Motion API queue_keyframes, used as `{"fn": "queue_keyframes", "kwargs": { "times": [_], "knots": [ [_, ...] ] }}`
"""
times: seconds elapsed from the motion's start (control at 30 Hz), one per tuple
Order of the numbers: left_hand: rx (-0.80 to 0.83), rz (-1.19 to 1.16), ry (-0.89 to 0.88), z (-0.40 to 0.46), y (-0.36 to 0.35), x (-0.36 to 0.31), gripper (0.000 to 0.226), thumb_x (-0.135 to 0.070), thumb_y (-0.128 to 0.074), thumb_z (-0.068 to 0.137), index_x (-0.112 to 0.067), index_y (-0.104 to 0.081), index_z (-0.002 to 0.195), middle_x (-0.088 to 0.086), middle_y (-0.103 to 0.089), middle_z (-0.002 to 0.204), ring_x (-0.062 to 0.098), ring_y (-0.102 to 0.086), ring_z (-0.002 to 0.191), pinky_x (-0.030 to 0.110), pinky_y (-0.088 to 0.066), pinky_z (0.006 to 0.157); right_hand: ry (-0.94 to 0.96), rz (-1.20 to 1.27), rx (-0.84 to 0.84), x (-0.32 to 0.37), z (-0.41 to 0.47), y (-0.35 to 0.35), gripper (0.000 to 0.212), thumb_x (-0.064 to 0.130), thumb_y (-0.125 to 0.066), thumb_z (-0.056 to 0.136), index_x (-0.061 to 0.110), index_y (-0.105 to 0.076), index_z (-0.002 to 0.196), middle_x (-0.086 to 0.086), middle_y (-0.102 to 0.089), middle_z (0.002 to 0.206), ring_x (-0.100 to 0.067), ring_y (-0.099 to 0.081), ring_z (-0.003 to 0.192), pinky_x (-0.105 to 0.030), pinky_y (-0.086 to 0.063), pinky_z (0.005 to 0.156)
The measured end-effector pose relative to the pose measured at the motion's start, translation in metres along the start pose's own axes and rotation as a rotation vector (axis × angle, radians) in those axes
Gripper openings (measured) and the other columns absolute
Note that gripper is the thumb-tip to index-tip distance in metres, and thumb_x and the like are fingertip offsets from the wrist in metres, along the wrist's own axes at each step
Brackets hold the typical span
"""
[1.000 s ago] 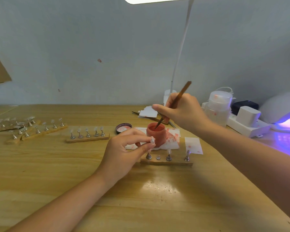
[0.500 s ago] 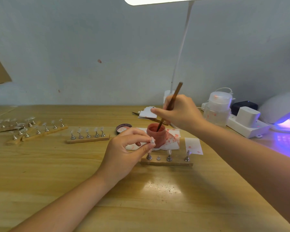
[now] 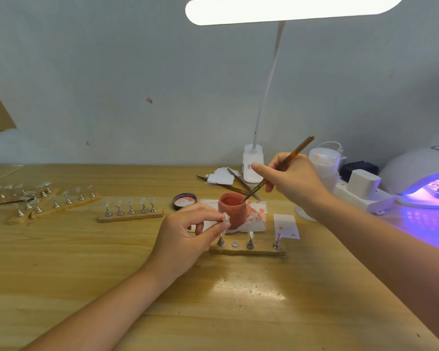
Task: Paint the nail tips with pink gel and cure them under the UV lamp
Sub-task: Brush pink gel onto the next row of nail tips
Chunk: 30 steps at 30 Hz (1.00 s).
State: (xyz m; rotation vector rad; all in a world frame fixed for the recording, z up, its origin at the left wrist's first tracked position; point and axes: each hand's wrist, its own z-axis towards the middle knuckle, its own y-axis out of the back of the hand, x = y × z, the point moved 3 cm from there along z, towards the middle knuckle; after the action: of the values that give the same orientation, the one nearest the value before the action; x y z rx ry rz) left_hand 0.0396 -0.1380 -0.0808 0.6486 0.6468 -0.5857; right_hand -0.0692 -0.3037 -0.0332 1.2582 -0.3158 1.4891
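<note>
At the far left of the wooden table (image 3: 61, 274), several wooden strips (image 3: 53, 207) carry small metal stands topped with clear nail tips, lying at angles to one another. Just right of them, a straighter strip (image 3: 131, 217) holds five stands with clear tips in a row. Farther right, a dark jar lid (image 3: 184, 200) lies open side up, pink smears inside it.

The left hand (image 3: 185, 239) hovers near the middle of the table, thumb and forefinger pinching a clear nail tip (image 3: 225, 217) on its stand, the other fingers curled beneath. That tip sits just in front of the pink gel jar (image 3: 232, 210), which stands on a pink-stained white paper (image 3: 257, 214). Near of the jar, a short wooden strip (image 3: 247, 250) bears three stands with tips and one bare round magnet spot.

The right hand (image 3: 293, 183) grips a brown-handled brush (image 3: 280, 165) tilted up to the right, its bristle end dipped into the jar's mouth. Behind it stand a white desk lamp (image 3: 254, 163), spare brushes and paper scraps. Farther right are a clear pump bottle (image 3: 323, 163), a white power strip (image 3: 360, 196) with a white adapter, and at the far right edge the UV lamp (image 3: 421, 173), glowing violet with items inside.
</note>
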Motion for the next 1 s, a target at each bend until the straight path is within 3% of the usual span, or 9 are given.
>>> {"fn": "queue_keyframes", "kwargs": {
  "times": [0.2,0.3,0.43,0.57,0.7,0.77,0.87,1.0],
  "knots": [
    [0.009,-0.002,0.02,0.0,-0.001,0.002,0.011,-0.023,-0.067,0.071,-0.02,-0.072,0.08,-0.007,-0.067,0.075,0.01,-0.046,0.058,0.009,-0.037,0.057,0.019,-0.014,-0.088,-0.004,0.0,0.01,0.03,0.033,-0.066,0.083,0.016,-0.056,0.061,0.008,-0.056,0.043,0.003,-0.054,0.046,-0.021,-0.043,0.058],
    [0.017,0.003,0.009,0.0,-0.001,0.001,0.012,-0.022,-0.066,0.071,-0.019,-0.072,0.081,-0.008,-0.066,0.074,0.003,-0.046,0.057,0.009,-0.038,0.057,0.06,0.018,-0.147,-0.002,-0.005,0.015,0.031,0.034,-0.065,0.084,0.016,-0.056,0.06,0.008,-0.056,0.045,0.002,-0.055,0.046,-0.019,-0.043,0.057],
    [0.013,-0.005,-0.011,0.0,-0.001,-0.001,0.011,-0.021,-0.066,0.07,-0.025,-0.07,0.08,-0.008,-0.065,0.075,0.005,-0.047,0.057,0.01,-0.039,0.056,0.172,0.139,-0.206,0.008,-0.025,0.022,0.033,0.04,-0.06,0.082,0.013,-0.054,0.063,0.007,-0.055,0.042,-0.005,-0.055,0.041,-0.014,-0.044,0.05],
    [0.02,0.018,-0.028,-0.001,-0.002,-0.002,0.016,-0.024,-0.066,0.07,-0.032,-0.068,0.083,-0.008,-0.065,0.078,0.018,-0.047,0.059,0.01,-0.04,0.058,0.279,0.315,-0.145,0.013,-0.054,0.021,0.028,0.037,-0.05,0.082,0.012,-0.053,0.069,-0.003,-0.059,0.048,-0.009,-0.057,0.041,-0.016,-0.043,0.04],
    [0.033,0.04,-0.036,-0.001,-0.003,-0.003,0.017,-0.023,-0.065,0.071,-0.033,-0.068,0.083,-0.006,-0.065,0.079,0.017,-0.048,0.058,0.009,-0.04,0.058,0.457,0.248,-0.123,0.005,-0.081,0.016,0.02,0.032,-0.051,0.092,0.017,-0.065,0.092,0.008,-0.065,0.072,-0.001,-0.061,0.06,-0.009,-0.046,0.055],
    [0.048,0.057,-0.045,-0.002,-0.004,-0.003,0.018,-0.022,-0.065,0.071,-0.032,-0.068,0.085,-0.005,-0.065,0.079,0.016,-0.046,0.057,0.009,-0.041,0.059,0.553,0.133,-0.125,-0.001,-0.093,0.012,0.016,0.029,-0.051,0.091,0.02,-0.063,0.096,0.012,-0.066,0.082,0.001,-0.063,0.072,-0.016,-0.049,0.065],
    [0.069,0.076,-0.058,-0.002,-0.005,-0.004,0.018,-0.022,-0.065,0.071,-0.032,-0.068,0.087,-0.004,-0.065,0.078,0.011,-0.044,0.055,0.01,-0.041,0.06,0.594,-0.027,-0.15,-0.008,-0.103,0.008,0.016,0.028,-0.055,0.084,0.023,-0.069,0.09,0.017,-0.066,0.083,-0.001,-0.063,0.078,-0.035,-0.05,0.072],
    [0.091,0.083,-0.057,-0.001,-0.006,-0.004,0.018,-0.02,-0.065,0.073,-0.028,-0.07,0.089,-0.004,-0.065,0.078,0.01,-0.042,0.054,0.011,-0.04,0.06,0.6,-0.007,-0.187,-0.008,-0.109,0.008,0.033,0.03,-0.047,0.089,0.013,-0.071,0.073,0.012,-0.064,0.069,-0.003,-0.058,0.069,-0.035,-0.042,0.071]
  ]
}}
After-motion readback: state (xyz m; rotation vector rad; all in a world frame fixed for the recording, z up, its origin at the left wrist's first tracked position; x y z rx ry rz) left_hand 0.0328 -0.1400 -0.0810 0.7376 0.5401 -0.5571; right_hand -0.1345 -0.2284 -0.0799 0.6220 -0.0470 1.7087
